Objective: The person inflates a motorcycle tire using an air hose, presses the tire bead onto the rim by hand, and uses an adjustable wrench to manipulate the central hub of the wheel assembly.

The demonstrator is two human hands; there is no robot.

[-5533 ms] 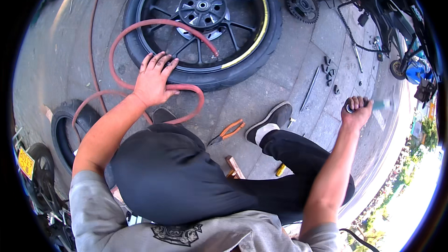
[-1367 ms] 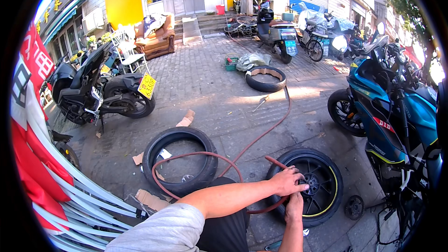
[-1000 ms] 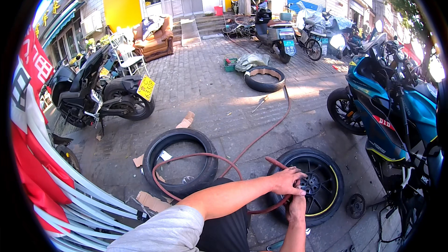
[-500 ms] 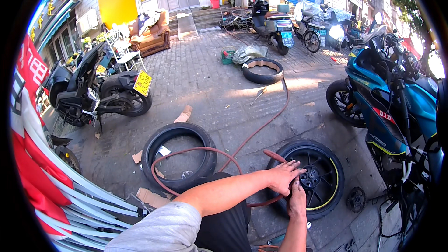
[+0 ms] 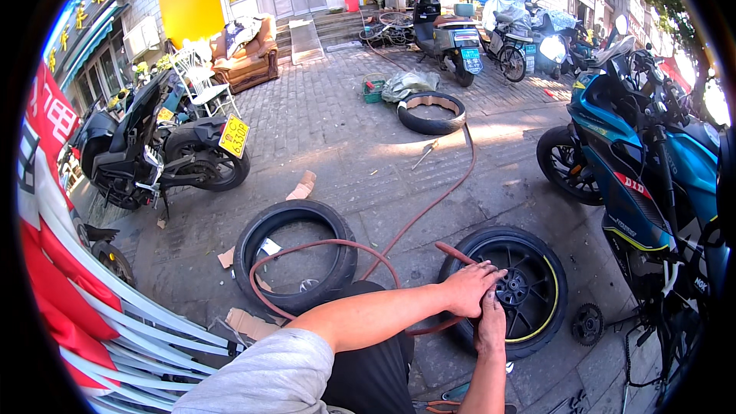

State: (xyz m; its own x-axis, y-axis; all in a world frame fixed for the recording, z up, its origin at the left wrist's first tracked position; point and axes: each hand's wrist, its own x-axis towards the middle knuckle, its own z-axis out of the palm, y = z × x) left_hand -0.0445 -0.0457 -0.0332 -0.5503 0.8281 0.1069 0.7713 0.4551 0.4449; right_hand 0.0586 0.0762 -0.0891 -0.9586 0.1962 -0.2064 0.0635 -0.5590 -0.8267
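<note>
Both left hand (image 5: 468,290) and right hand (image 5: 491,330) meet over the left rim of the wheel (image 5: 513,287), flat on paving (image 5: 429,218), apparently working the red hose (image 5: 452,251); exact grip hidden. Next likely calls for steadiness.

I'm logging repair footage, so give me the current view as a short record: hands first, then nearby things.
Left hand: over the left side of the wheel; grip hidden
Right hand: close below the left hand; grip unclear
Wheel: flat on the paving, tire fitted, yellow stripe
Red hose: crosses a bare tire left of the wheel
Sprocket: right of the wheel
Blue motorcycle: standing at right
</note>
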